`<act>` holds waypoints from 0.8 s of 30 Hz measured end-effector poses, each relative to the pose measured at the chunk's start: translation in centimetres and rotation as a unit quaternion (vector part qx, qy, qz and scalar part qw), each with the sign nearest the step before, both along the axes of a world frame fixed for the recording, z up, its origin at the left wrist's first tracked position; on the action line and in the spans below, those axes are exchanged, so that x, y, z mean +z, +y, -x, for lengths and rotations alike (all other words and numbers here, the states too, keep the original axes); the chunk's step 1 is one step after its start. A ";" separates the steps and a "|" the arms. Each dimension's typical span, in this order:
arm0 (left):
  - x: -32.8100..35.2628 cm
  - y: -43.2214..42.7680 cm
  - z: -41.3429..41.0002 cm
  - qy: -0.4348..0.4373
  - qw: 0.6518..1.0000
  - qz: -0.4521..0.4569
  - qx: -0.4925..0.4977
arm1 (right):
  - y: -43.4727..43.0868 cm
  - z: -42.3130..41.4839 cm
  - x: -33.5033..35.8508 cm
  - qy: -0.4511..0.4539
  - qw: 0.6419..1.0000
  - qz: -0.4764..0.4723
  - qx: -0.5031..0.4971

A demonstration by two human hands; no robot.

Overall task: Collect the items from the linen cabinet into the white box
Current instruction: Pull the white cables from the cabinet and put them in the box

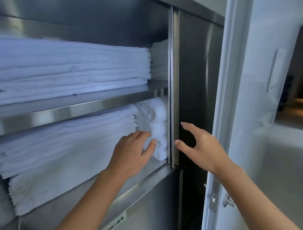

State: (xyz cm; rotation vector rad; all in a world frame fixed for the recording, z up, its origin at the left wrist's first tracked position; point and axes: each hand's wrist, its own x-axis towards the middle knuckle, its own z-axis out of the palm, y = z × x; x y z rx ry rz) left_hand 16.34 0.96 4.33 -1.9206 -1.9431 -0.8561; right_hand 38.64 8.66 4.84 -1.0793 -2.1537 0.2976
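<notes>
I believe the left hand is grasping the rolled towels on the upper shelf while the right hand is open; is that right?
Not quite: the head view shows the left hand grasping the rolled towels on the lower shelf, not the upper; the right hand is open.

cool bluish light, steel glare, soft blur, wide-angle edge bowing
</notes>
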 end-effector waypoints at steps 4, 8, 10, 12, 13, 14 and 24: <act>2.6 1.9 1.4 0.033 0.998 -0.034 -0.028 | 0.5 1.2 2.1 -0.002 0.999 -0.019 -0.030; 4.2 3.5 3.3 0.060 0.996 -0.052 -0.045 | 1.1 3.2 4.1 -0.009 0.998 -0.047 -0.051; 4.2 4.2 4.3 0.089 0.993 -0.055 -0.051 | 1.1 4.2 4.1 -0.017 0.997 -0.054 -0.058; 4.0 4.8 5.1 0.099 0.992 -0.058 -0.053 | 1.0 5.1 3.7 -0.028 0.996 -0.052 -0.062; 3.9 5.1 5.4 0.100 0.992 -0.059 -0.054 | 1.0 5.4 3.4 -0.033 0.996 -0.049 -0.065; 3.8 5.3 5.7 0.101 0.991 -0.061 -0.057 | 1.1 5.7 3.2 -0.036 0.996 -0.045 -0.071; -3.3 7.4 7.2 0.081 0.992 -0.018 -0.097 | 3.0 7.4 -2.3 -0.051 0.991 0.010 -0.121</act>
